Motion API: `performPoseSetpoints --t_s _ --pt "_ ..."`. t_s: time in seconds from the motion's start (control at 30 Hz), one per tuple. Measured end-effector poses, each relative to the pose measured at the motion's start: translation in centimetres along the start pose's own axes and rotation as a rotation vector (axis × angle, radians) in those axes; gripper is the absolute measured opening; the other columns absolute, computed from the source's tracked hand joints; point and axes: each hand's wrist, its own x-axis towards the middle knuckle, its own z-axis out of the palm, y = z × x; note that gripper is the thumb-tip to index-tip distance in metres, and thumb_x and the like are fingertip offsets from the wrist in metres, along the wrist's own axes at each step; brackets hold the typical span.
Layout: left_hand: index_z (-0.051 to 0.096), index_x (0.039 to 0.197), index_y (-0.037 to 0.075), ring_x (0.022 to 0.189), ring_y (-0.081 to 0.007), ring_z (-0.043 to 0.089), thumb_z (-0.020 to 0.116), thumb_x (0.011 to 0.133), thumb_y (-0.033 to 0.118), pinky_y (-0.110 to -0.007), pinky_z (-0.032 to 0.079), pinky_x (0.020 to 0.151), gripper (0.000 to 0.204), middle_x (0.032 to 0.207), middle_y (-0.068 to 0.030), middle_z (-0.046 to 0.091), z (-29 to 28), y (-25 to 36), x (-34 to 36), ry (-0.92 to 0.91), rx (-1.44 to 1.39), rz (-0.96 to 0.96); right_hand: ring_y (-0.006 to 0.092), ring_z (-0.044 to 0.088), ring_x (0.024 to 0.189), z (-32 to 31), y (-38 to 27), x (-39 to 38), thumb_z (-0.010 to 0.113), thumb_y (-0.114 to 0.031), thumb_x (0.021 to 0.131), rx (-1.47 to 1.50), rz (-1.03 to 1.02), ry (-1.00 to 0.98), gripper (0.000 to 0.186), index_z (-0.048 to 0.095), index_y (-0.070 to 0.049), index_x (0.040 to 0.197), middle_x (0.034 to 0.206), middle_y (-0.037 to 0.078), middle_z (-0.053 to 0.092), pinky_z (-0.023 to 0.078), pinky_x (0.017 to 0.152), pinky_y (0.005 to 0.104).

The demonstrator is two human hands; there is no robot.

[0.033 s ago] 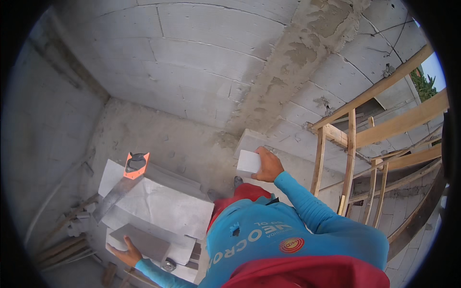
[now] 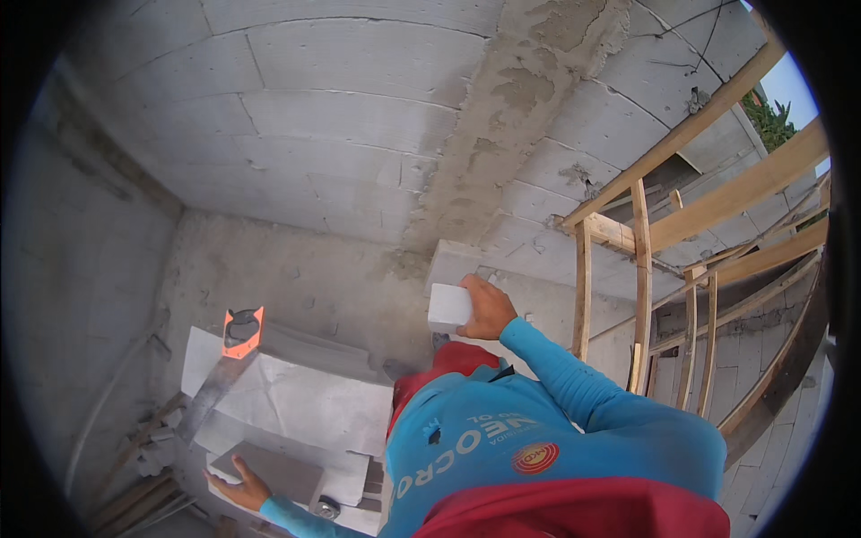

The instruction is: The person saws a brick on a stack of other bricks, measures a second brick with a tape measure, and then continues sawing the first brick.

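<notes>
Right hand: right hand (image 2: 489,308) raised to the wall, fingers clenched round a small white block piece (image 2: 448,307), held against the ledge block (image 2: 453,263) at the wall's foot.
Left hand: left hand (image 2: 240,488) low at the left, fingers spread flat on the near left corner of a grey block (image 2: 273,471); not gripping it.
Grey block: lies on the near edge of the white block stack (image 2: 305,408), beside a small round metal thing (image 2: 326,508), too small to tell.
Saw: hand saw (image 2: 220,372) with orange handle, lying across the far left corner of the stack, handle toward the wall, blade running to the left edge.
Labels: round red and yellow patch (image 2: 535,458) and white lettering on the back of the blue shirt (image 2: 556,430); no packages seen.
Surface: stack sits on the floor; timber offcuts (image 2: 134,484) at its left.
Room: pale block wall (image 2: 359,117) with a rough mortar strip (image 2: 502,117); wooden stair frame (image 2: 700,233) on the right.
Change: none visible against the earlier frame; both hands and saw in the same places.
</notes>
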Motion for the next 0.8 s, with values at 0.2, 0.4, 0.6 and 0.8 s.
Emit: performPoseSetpoints --t_s 0.2,0.4,0.6,0.8 --pt "0.048 0.152 0.001 0.140 -0.0361 0.053 0.074 0.096 0.025 -0.044 0.043 0.115 0.066 0.152 -0.0201 0.055 5.7 23.9 -1.0 -0.337 -0.414 0.405 0.0411 0.066 0.106 -2.1 3.7 -8.0 0.088 -0.027 0.061 0.175 0.328 0.182 0.074 0.052 -0.009 0.122 0.116 0.017 0.066 0.055 0.089 0.0494" --pt "0.054 0.145 -0.001 0.139 -0.0386 0.053 0.078 0.088 0.013 -0.047 0.040 0.117 0.064 0.148 -0.0206 0.058 12.3 36.4 -8.8 -0.669 -0.552 0.894 0.0398 0.068 0.105 -7.8 6.0 -13.7 0.089 -0.026 0.060 0.181 0.629 0.403 0.072 0.053 -0.009 0.120 0.112 0.018 0.068 0.056 0.090 0.0480" --pt "0.055 0.144 -0.001 0.139 -0.0407 0.052 0.080 0.086 0.013 -0.048 0.038 0.118 0.065 0.147 -0.0224 0.058 14.7 41.2 -21.3 -0.869 -0.646 0.965 0.0386 0.069 0.099 -13.5 11.2 -19.5 0.093 -0.023 0.056 0.220 0.854 0.681 0.074 0.054 -0.006 0.117 0.110 0.019 0.069 0.057 0.087 0.0470" --pt "0.055 0.145 0.000 0.143 -0.0411 0.047 0.080 0.086 0.014 -0.049 0.036 0.119 0.066 0.151 -0.0248 0.053 14.9 46.0 -29.7 -0.990 -0.683 0.989 0.0351 0.070 0.096 -16.7 16.5 -23.4 0.094 -0.022 0.056 0.083 0.988 0.916 0.075 0.054 -0.005 0.117 0.103 0.018 0.069 0.056 0.086 0.0432"
